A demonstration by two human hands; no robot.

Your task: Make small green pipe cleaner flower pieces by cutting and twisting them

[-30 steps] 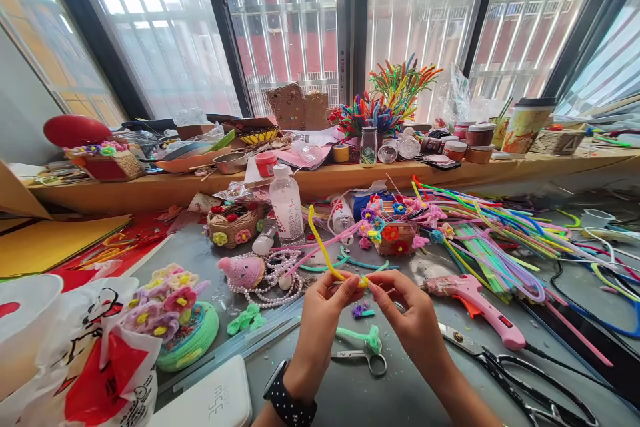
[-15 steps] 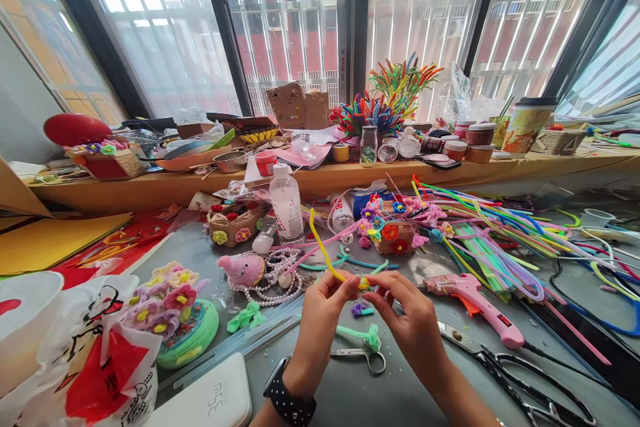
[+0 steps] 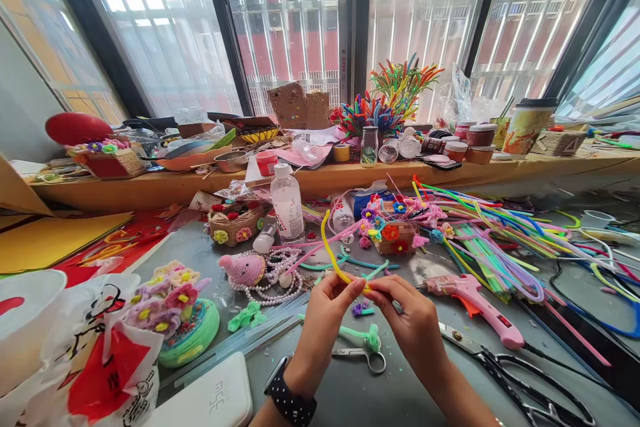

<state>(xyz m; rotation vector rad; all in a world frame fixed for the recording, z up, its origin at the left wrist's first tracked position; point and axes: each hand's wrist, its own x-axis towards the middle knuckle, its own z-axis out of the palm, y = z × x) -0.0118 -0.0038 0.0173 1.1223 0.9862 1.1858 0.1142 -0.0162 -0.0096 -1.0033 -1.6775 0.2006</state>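
Note:
A yellow pipe cleaner [image 3: 330,248] rises from between my two hands, its free end curving up and to the left. My left hand [image 3: 331,317] pinches it between thumb and fingers. Close against it, my right hand [image 3: 407,317] also pinches the yellow piece; the part between the fingertips is mostly hidden. Below the hands lie small scissors [image 3: 373,358] and a green pipe cleaner with a fluffy flower-like end [image 3: 371,337]. A small purple pipe-cleaner piece [image 3: 361,310] sits just under the fingertips.
Right of my hands are a pink glue gun [image 3: 483,310], large black-handled scissors [image 3: 520,373] and many loose pipe cleaners [image 3: 480,247]. A clear bottle [image 3: 287,207], bead strings [image 3: 287,263] and a flower-topped green piece [image 3: 193,337] stand left. A white power bank [image 3: 215,393] lies at the front.
The yellow pipe cleaner's free end has swung to the right and now stands a little steeper. My fingertips have drawn closer together, and less of the yellow between them shows.

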